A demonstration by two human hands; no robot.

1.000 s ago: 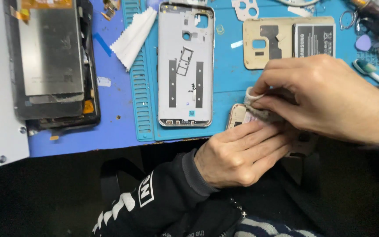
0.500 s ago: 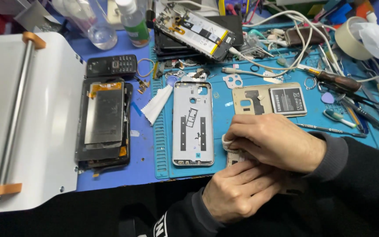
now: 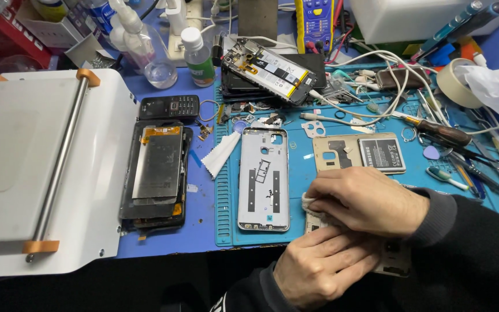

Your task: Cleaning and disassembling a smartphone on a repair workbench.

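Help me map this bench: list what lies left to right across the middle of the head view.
White flat machine with metal bar → dark opened phone screen → silver phone frame → gold back panel with battery → brown-handled screwdriver.

Right hand (image 3: 368,202) curled palm-down just above left hand (image 3: 319,266), fingers bent.

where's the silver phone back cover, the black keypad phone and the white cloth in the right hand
silver phone back cover (image 3: 264,179), head view, middle of its inner face
black keypad phone (image 3: 169,107), head view, on its keypad
white cloth (image 3: 308,201), head view, bit poking out left of the right hand (image 3: 365,199)
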